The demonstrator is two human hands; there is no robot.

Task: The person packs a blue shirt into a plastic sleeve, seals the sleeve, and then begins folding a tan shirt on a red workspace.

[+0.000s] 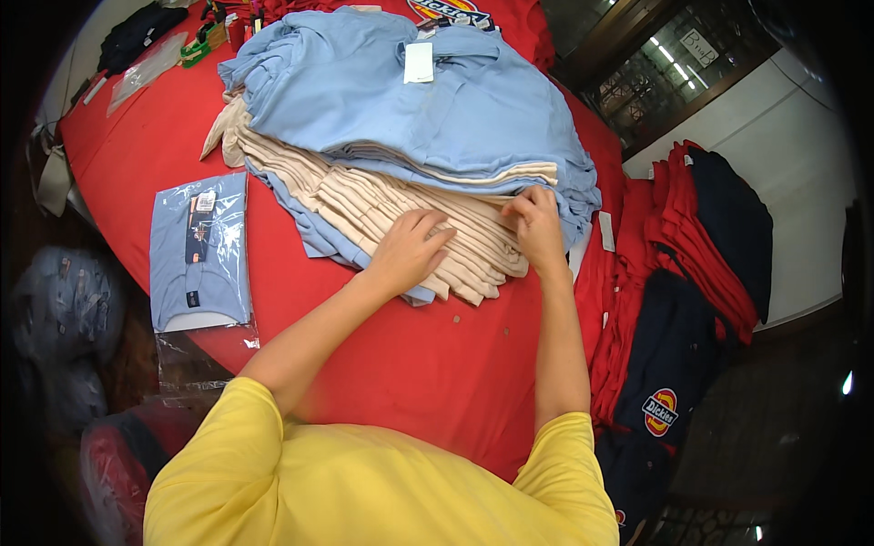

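Observation:
A wide stack of folded cream garments (364, 205) lies on the red-covered table, its layers fanned toward me. Light blue shirts (364, 100) are heaped on top of it, with a blank-looking white hang tag (419, 64) near a collar. My left hand (411, 250) rests on the near edge of the cream layers, fingers loosely bent and nothing gripped. At the right end of the stack, my right hand (537, 223) pinches the edge of a cream garment just under the blue shirts. The exact layer between its fingertips is partly hidden.
A bagged light blue shirt (200, 255) lies at the table's left edge. Red and navy garments (674, 300) are piled along the right. Far left hold a green tape dispenser (196, 50) and clear plastic (150, 68). More bagged clothes (68, 305) sit below the left edge.

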